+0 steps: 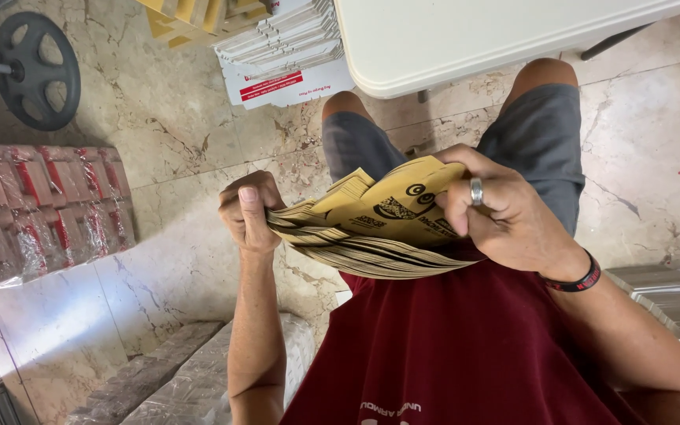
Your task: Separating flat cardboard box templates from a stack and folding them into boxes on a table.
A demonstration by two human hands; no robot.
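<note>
Two hands hold a thick stack (pixel 371 236) of flat tan paper sleeves above the person's lap.

The left hand (pixel 247 211) is closed round the stack's left edge, thumb on top. The right hand (pixel 497 216) (a ring on one finger) pinches and curls up the top few sleeves, printed in black; most of the stack lies unlifted beneath, so the leafing looks barely begun.

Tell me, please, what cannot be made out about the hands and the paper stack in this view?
Head view only:
- Stack: the sheet count is too fine to tell; its right end is hidden under the right hand.
- Left hand: its fingertips are curled behind the stack.
- Table: cut off by the top edge.
- Wrapped packs: contents blurred by plastic and cut by the left edge.
</note>
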